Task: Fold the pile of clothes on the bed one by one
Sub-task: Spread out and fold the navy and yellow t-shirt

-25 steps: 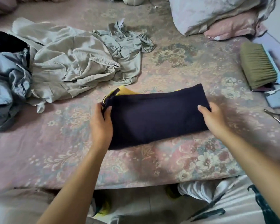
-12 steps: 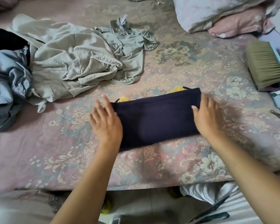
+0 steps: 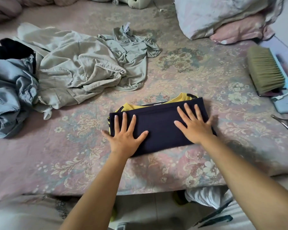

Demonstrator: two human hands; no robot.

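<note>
A folded navy garment (image 3: 158, 125) with yellow trim showing at its far edge lies flat near the front edge of the bed (image 3: 181, 77). My left hand (image 3: 125, 135) presses flat on its left end with fingers spread, and my right hand (image 3: 194, 125) presses flat on its right end. To the left lies the unfolded pile: a beige-grey garment (image 3: 68, 70), a pale green top (image 3: 131, 48), a light blue denim piece (image 3: 8, 95) and a black item (image 3: 8, 50) behind it.
Pillows (image 3: 223, 15) sit at the back right. A bristle brush (image 3: 264, 70), a phone with cable (image 3: 286, 103) and metal pliers (image 3: 284, 123) lie along the right edge. Floor and more fabric (image 3: 206, 196) show below the bed's front edge.
Both hands let go of the garment's side edges and moved inward onto its top, now lying flat with fingers spread. The garment has settled flat on the bed.
</note>
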